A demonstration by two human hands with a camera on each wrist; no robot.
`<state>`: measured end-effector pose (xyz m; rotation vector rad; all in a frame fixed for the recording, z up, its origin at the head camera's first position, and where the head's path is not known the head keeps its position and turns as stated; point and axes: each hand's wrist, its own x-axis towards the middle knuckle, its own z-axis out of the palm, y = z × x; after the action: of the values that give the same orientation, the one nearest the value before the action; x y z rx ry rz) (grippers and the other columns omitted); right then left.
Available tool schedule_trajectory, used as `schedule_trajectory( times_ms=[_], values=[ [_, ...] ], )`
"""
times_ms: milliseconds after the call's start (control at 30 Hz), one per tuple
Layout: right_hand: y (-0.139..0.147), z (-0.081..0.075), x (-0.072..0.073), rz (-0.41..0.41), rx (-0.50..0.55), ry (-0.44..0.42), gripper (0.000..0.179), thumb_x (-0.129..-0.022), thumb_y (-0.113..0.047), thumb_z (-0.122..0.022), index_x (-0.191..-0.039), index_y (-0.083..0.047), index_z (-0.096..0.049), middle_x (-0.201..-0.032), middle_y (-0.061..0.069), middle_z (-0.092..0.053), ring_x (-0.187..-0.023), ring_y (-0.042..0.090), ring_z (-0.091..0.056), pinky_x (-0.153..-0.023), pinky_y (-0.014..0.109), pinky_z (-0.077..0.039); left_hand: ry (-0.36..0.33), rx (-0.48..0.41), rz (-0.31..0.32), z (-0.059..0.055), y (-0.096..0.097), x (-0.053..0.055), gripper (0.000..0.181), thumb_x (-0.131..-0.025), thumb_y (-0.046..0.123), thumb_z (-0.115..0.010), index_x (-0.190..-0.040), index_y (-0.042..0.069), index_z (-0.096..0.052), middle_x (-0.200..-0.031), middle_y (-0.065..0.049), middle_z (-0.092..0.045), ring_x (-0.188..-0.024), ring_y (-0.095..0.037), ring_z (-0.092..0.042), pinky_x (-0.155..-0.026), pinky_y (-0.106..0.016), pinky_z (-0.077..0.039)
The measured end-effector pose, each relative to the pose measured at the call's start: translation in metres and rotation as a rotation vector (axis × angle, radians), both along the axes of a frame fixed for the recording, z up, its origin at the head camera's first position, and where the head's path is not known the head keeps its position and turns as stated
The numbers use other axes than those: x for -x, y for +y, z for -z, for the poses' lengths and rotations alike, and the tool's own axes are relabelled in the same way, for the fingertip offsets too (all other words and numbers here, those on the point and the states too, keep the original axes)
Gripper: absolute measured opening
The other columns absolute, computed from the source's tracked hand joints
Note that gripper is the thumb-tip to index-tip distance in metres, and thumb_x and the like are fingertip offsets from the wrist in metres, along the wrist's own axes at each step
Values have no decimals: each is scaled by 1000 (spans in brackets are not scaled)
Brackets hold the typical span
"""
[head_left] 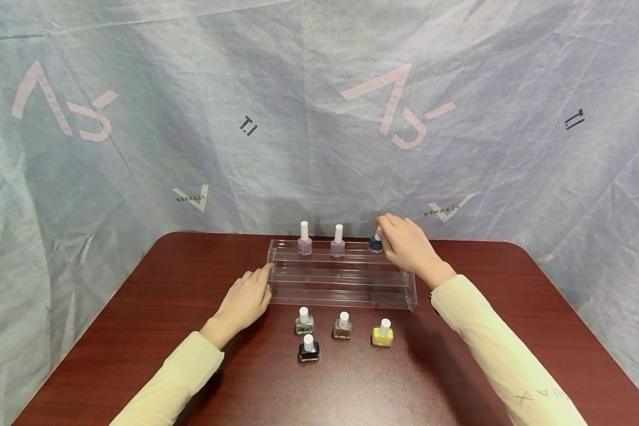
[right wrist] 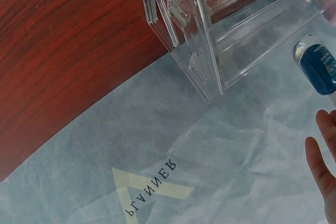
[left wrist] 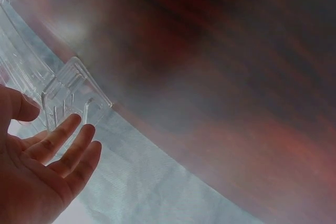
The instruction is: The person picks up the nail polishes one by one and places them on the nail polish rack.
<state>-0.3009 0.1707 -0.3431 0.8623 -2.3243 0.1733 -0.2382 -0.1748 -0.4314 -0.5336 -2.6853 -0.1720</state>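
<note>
A clear acrylic tiered rack (head_left: 341, 278) stands on the table. My right hand (head_left: 409, 244) pinches the white cap of a dark blue nail polish bottle (head_left: 375, 243) at the right of the top tier. In the right wrist view that blue bottle (right wrist: 318, 66) hangs at the edge of the picture, its cap mostly out of sight. Two lilac nail polish bottles, one left (head_left: 305, 245) and one in the middle (head_left: 338, 246), stand upright on the top tier. My left hand (head_left: 243, 299) rests with extended fingers against the rack's left end panel (left wrist: 73, 95).
In front of the rack stand a glittery silver bottle (head_left: 305, 324), a brownish clear bottle (head_left: 343, 328), a yellow bottle (head_left: 383, 336) and a black bottle (head_left: 309, 351). A grey printed cloth (head_left: 309, 118) hangs behind the dark red wooden table (head_left: 191, 284).
</note>
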Motion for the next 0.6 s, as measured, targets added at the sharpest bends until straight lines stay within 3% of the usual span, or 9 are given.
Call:
schedule_trajectory(
  times_ms=[600],
  values=[
    [-3,11,12,64,-44,-130,14,-93,-13,-46,-103,-7,-54,-89,6,-57,-79,21,-55,-67,37,-42,-8,2,-1,-1,0,0,49,-88,15,-49,-134,3,-40,-113,-11,-60,-98,-28,-57,-78,-41,-48]
  ],
)
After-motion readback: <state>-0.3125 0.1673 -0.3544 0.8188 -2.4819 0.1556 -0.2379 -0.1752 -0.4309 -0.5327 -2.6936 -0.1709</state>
